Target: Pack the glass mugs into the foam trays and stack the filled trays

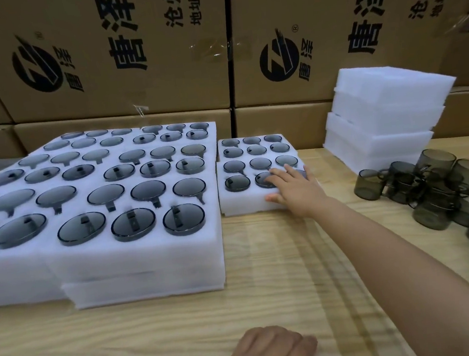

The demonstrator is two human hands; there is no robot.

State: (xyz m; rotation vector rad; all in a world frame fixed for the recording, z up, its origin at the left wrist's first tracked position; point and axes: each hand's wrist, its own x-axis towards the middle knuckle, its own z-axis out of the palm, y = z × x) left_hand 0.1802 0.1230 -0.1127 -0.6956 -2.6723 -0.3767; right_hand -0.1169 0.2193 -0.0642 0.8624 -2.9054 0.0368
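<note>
At 12 o'clock, filled foam tray [244,205] lies long axis 9-to-3; right hand [293,186] flat on its 3 o'clock end (thumb against front wall); left hand [271,350] loosely curled, empty, at 6.

Bare table [277,259] lies between filled tray stacks [138,260] and loose mugs [432,189] at right. Stacked cartons [132,59] wall off the rear.

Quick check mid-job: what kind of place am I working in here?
Probably a warehouse or packing room: printed cardboard cartons stacked behind the wooden table, foam trays piled up, loose glass mugs waiting.
</note>
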